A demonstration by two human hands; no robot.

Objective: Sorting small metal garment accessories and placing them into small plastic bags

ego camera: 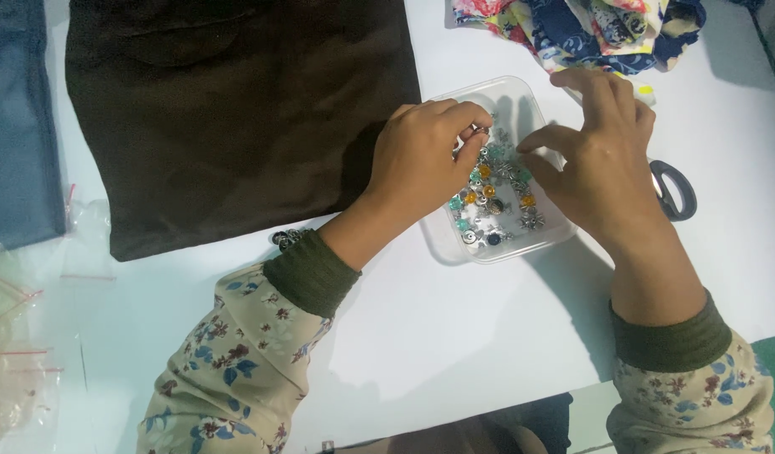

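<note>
I see both hands over the clear square plastic tray of small silver and coloured beads, which sits on the white table just right of the dark brown cloth. The left hand has its grip pinched together on what looks like a small silver bead at the tray's upper part. The right hand hovers with its grip apart, fingertips just over the beads, holding nothing I can make out. I judge the picking barely begun: the tray looks full. Black-handled scissors lie close behind the right hand, floral fabric crowds the far edge; near side is open.
</note>
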